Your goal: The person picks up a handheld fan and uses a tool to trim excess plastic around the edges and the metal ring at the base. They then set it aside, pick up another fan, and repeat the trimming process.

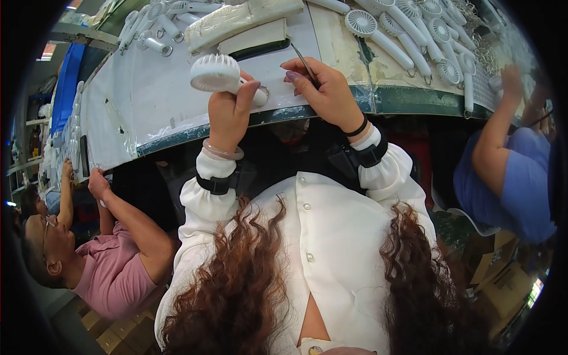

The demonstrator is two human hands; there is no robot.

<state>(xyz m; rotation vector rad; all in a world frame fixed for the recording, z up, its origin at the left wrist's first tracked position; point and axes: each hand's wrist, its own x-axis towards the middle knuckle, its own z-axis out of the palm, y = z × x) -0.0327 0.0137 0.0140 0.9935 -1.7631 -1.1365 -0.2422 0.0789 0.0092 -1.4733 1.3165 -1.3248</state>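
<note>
Setting: small-goods assembly workshop, production-line type. Landmark is the long workbench, white-topped with a green edge strip, its surface worn and stained. At the far right end of the bench, many identical white handheld fans lie in rows; more of the same sit at its far left end, beside a wrapped white bundle. Several people sit shoulder to shoulder along the near edge of the bench: one in a pink shirt to the left, one in a blue shirt to the right. Cardboard cartons are stacked below the bench at right. Shelving stands beyond its left end.
</note>
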